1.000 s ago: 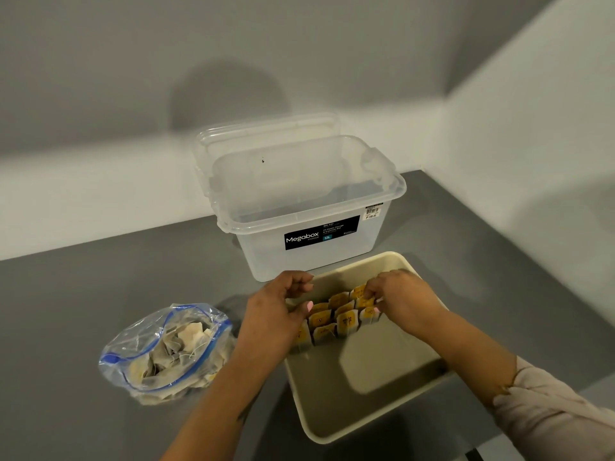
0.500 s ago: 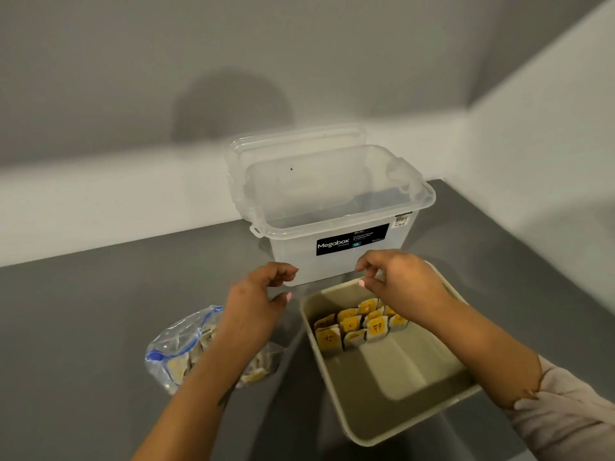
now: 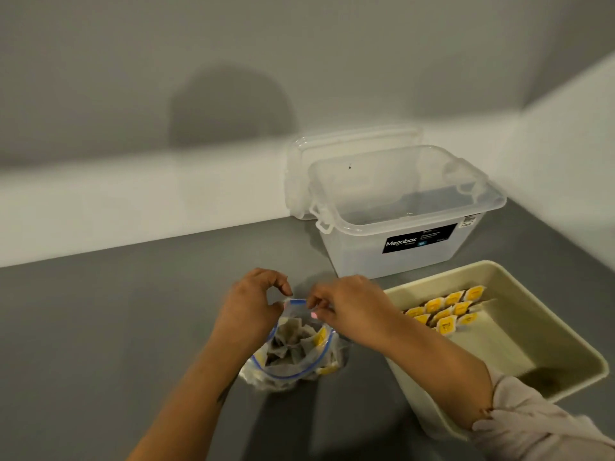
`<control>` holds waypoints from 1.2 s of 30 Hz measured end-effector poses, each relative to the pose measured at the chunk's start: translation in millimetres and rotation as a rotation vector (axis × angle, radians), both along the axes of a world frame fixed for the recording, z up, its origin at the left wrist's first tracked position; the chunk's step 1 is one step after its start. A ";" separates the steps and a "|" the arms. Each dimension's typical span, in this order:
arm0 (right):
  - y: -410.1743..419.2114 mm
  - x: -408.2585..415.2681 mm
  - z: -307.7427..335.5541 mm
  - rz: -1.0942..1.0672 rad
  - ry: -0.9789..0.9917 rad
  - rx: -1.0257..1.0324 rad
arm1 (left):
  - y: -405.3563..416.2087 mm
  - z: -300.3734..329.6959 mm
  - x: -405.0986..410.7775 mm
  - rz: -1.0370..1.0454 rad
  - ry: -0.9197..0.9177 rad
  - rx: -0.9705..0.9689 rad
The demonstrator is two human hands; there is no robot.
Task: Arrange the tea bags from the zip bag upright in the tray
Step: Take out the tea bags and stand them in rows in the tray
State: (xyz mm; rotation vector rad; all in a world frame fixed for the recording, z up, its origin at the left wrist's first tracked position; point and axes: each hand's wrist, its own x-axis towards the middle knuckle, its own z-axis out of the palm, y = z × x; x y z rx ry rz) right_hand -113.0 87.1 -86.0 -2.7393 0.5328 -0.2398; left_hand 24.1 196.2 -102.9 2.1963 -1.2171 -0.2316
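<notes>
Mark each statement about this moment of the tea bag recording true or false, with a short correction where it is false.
1. Both hands are at the far rim of the zip bag. True: the left hand and right hand each pinch the blue-edged rim.
2. The tray holds no tea bags. False: a cluster of yellow-tagged tea bags stands at its far end.
3. The clear storage box has its lid shut. False: it is open, with the lid standing behind it.
4. The zip bag still holds tea bags. True.
5. The tray lies to the left of the zip bag. False: it lies to its right.
</notes>
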 end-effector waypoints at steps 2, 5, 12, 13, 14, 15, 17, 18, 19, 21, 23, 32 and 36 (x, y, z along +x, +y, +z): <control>9.8 14.1 -6.0 0.038 0.086 -0.093 | 6.3 -3.7 5.9 -0.017 0.007 0.005; 21.6 33.0 -17.2 0.141 0.320 -0.331 | 13.5 -10.5 12.0 -0.046 0.025 0.025; 34.6 53.2 -42.3 0.069 0.600 -0.309 | 23.4 -22.1 18.6 -0.097 0.058 0.063; 33.8 53.7 -44.9 0.059 0.603 -0.286 | 23.5 -22.9 19.1 -0.101 0.058 0.058; 33.1 55.0 -46.7 0.059 0.614 -0.290 | 23.6 -23.8 20.3 -0.103 0.060 0.053; 32.8 55.7 -46.9 0.054 0.625 -0.307 | 23.9 -24.8 21.2 -0.105 0.061 0.050; 33.1 56.4 -44.4 0.062 0.684 -0.355 | 23.5 -26.1 22.3 -0.106 0.053 0.055; 32.7 56.7 -43.7 0.079 0.714 -0.383 | 23.2 -26.7 22.8 -0.104 0.048 0.059; 31.6 56.4 -42.8 0.094 0.719 -0.408 | 22.6 -27.0 23.6 -0.103 0.046 0.064; 27.3 55.3 -39.2 0.078 0.684 -0.379 | 21.9 -26.6 25.0 -0.104 0.046 0.072; 23.4 53.6 -31.4 0.040 0.624 -0.290 | 21.3 -25.6 26.2 -0.107 0.043 0.065; 1.2 35.5 -17.1 -0.231 0.012 0.452 | 16.9 -12.0 20.5 -0.083 0.221 -0.073; 4.5 34.9 -19.2 -0.301 -0.183 0.694 | 16.9 -6.5 20.6 -0.109 0.293 -0.010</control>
